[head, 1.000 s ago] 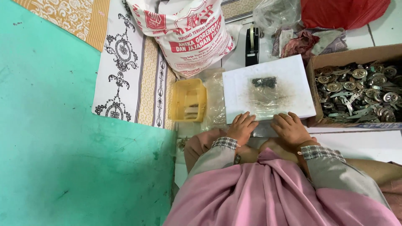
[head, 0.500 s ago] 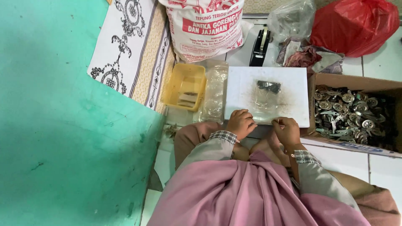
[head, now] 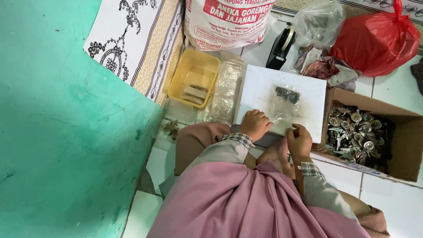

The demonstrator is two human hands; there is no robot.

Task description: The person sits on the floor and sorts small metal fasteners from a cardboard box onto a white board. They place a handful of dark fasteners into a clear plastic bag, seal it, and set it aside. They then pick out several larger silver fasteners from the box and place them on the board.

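A white board lies on the tiled floor in front of me. On it rests a clear plastic bag with a small dark clump of metal parts inside. My left hand has its fingers curled at the bag's near edge on the board. My right hand pinches the near right corner of the same bag. Both wrists show checked cuffs, with a pink cloth over my lap.
A cardboard box of several small metal parts stands to the right. A yellow plastic tray and a stack of clear bags lie left of the board. Behind it are a black tape dispenser, a printed sack and a red bag. A green wall runs along the left.
The view has shifted, so the board and box sit lower and more to the right. My hands stay at the bag's near edge; the right one has drawn slightly nearer to me.
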